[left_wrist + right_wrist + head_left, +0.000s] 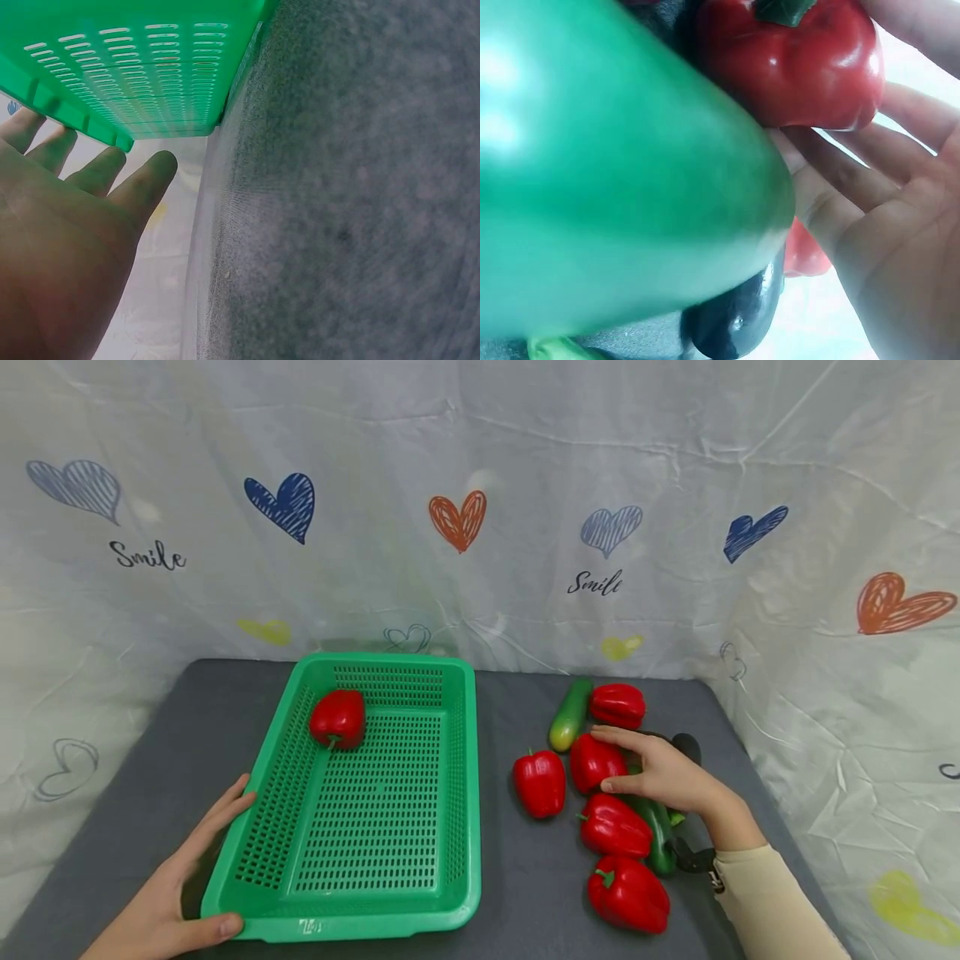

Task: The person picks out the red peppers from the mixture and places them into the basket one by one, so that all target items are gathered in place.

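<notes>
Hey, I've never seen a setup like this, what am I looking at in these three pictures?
No machine here, just a person's bare hands. The wide picture comes from a camera on the head; the other two come from cameras on each wrist. The left hand touches the rim of a green basket, which holds one red bell pepper. The right hand grips a second pepper. Nearby on the dark table lie four more red peppers, a green cucumber and a dark eggplant, among others.
</notes>
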Motion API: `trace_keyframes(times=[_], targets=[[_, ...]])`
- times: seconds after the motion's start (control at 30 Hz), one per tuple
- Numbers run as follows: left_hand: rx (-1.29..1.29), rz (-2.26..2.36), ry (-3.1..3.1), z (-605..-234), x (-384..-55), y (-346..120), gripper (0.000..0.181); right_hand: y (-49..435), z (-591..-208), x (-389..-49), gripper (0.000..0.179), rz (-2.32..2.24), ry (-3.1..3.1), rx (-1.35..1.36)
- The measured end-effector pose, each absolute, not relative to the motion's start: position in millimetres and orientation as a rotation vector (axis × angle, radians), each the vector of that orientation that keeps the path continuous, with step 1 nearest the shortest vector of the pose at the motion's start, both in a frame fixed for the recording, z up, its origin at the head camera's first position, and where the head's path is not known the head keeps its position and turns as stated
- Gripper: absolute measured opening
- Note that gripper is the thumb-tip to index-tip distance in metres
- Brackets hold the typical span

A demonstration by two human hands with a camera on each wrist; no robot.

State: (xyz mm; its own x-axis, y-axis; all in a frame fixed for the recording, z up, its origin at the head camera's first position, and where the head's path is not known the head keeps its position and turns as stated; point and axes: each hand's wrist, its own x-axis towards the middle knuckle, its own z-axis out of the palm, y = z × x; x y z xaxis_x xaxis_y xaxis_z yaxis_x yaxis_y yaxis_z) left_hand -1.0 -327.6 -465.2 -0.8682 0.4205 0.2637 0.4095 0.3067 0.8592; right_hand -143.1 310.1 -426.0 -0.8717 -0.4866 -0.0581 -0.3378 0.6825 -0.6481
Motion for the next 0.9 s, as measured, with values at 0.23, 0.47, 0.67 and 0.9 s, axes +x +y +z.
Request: trace_keyframes(times=[0.23,0.47,0.67,0.9], targets=[[0.786,1.661,2.528,-464.4,0.1,-327.3,0.107,307.7,-420.4,-143.8,0.076,-0.982,2.690,-0.658],[0.761,1.638,2.553,-464.5,-0.1,-328.1,0.106,305.2,-414.9,-144.5,0.073,-1.021,2.692,-0.632],[0.758,1.623,2.568,-464.5,-0.4,-327.8,0.106,303.3,-412.3,-147.3,0.070,-1.057,2.675,-0.626],[0.759,1.634,2.551,-463.4,-0.2,-326.9,0.106,298.2,-403.1,-150.1,0.071,-1.030,2.712,-0.596]])
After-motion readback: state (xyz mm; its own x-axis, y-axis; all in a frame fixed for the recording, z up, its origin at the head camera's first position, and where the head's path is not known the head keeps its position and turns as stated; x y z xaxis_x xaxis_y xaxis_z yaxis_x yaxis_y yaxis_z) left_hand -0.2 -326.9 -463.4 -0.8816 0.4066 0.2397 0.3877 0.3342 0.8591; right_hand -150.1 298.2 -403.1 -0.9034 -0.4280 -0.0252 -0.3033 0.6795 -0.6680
